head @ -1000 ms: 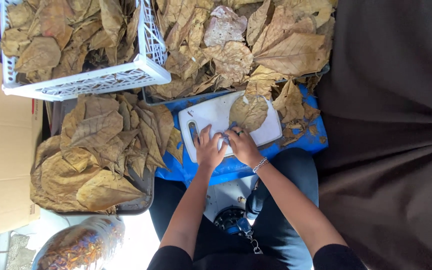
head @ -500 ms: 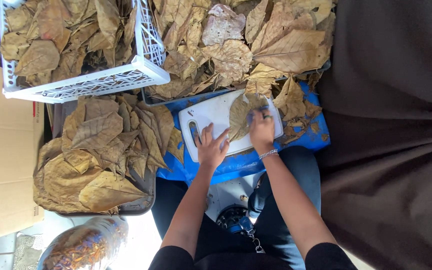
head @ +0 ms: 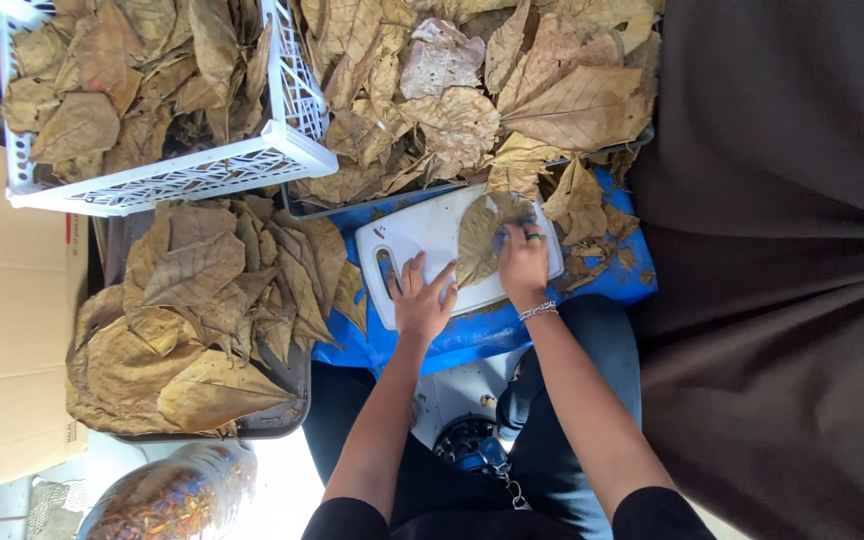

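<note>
I see a dark brown cloth [head: 782, 270] filling the right side of the view, and a cardboard box [head: 2, 330] along the left edge. A white plastic crate [head: 167, 175] of dry brown leaves sits at top left, with a dark tray [head: 272, 420] heaped with more leaves just below it. Another pile of leaves [head: 472, 90] spreads across the top, above a blue sheet [head: 472, 335] that covers the counter. On that sheet lies a white cutting board [head: 412, 240], and on the board's right half rests one dry leaf [head: 480, 235]. My right hand [head: 524, 265] presses down on that leaf, fingers curled onto it, a ring on one finger and a bracelet at the wrist. My left hand [head: 422, 300] lies flat and spread on the board beside the leaf, gripping nothing. A jar [head: 172, 495] of orange-brown bits shows at the bottom left.
</note>
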